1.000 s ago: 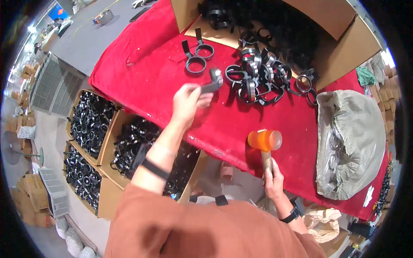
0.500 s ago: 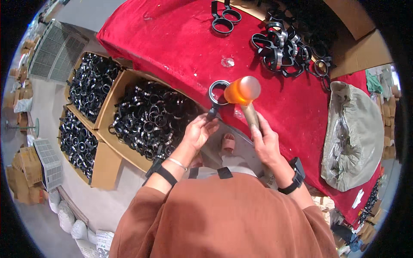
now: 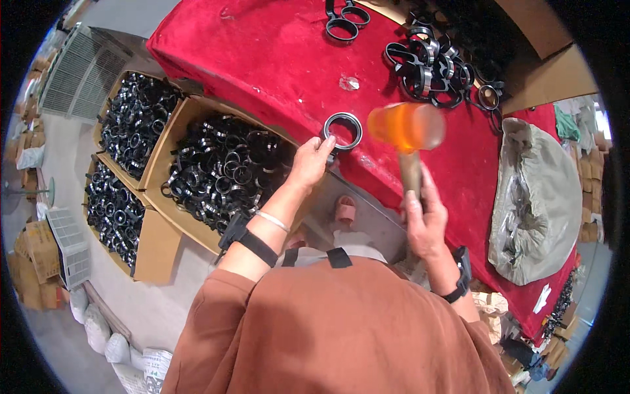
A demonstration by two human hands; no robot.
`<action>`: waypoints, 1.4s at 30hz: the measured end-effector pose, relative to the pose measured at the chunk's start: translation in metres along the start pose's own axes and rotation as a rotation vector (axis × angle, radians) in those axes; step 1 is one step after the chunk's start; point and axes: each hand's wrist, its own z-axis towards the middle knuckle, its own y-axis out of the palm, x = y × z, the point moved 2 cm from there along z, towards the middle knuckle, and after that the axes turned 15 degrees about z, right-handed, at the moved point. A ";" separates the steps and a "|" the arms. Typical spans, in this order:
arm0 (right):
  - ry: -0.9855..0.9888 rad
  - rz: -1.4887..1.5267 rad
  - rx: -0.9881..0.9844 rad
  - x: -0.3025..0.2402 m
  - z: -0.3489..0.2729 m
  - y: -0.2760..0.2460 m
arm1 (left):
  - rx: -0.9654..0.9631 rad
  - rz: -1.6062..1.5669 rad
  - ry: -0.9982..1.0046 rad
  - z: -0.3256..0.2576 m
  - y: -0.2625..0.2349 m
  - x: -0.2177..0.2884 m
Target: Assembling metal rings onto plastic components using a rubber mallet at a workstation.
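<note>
Farthest left of the red-covered desk [image 3: 262, 59], a pale grille panel [image 3: 82, 75] is seen leaning, and nearer to the desk two smaller cartons [image 3: 157, 244] are filled with black and silver rings. A larger carton [image 3: 168, 148], set just beside the desk's left front edge, is likewise heaped with such pieces. At that front edge, the thumb and fingers of the left hand [image 3: 310, 163] are closed narrowly on the stem of a black ring bracket [image 3: 343, 131], whose hoop is held flat at the desk's rim; whether the hoop touches the cloth cannot be told. A bright bangle [image 3: 272, 220] and a black strap are worn on that arm. Farther back on the desk, two ring brackets [image 3: 342, 27] are laid side by side, hoops toward the front. Above the front part of the desk, an orange-headed mallet [image 3: 403, 128] is held up, its head blurred. Its handle is wrapped by the fingers of the right hand [image 3: 426, 223], below which a black wristband [image 3: 461, 276] is worn. Toward the back of the desk, a tangled pile of ring brackets [image 3: 433, 72] is gathered before an open carton [image 3: 554, 75], in which dark pieces are massed. On the desk's right side a grey-green bag [image 3: 538, 203] is set down, and a white scrap [image 3: 542, 299] is left near the desk's right front corner.
</note>
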 end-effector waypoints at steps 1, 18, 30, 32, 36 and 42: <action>-0.141 -0.060 0.026 -0.012 0.000 -0.004 | -0.029 -0.108 -0.025 -0.005 0.000 0.004; -0.304 0.018 -0.077 -0.086 0.038 0.026 | -0.019 -0.161 -0.046 0.004 -0.001 -0.006; -0.360 -0.245 -0.121 -0.062 0.090 0.041 | 0.007 -0.128 -0.070 0.001 0.004 -0.007; -0.189 -0.100 -0.020 -0.095 0.080 0.041 | -0.013 -0.168 -0.038 0.000 -0.005 -0.008; -0.439 -0.508 -0.069 -0.023 0.077 0.026 | -0.030 -0.227 -0.147 0.006 0.007 -0.006; -0.168 -0.437 -0.166 -0.041 0.088 0.011 | -0.042 -0.248 -0.115 0.008 0.010 -0.010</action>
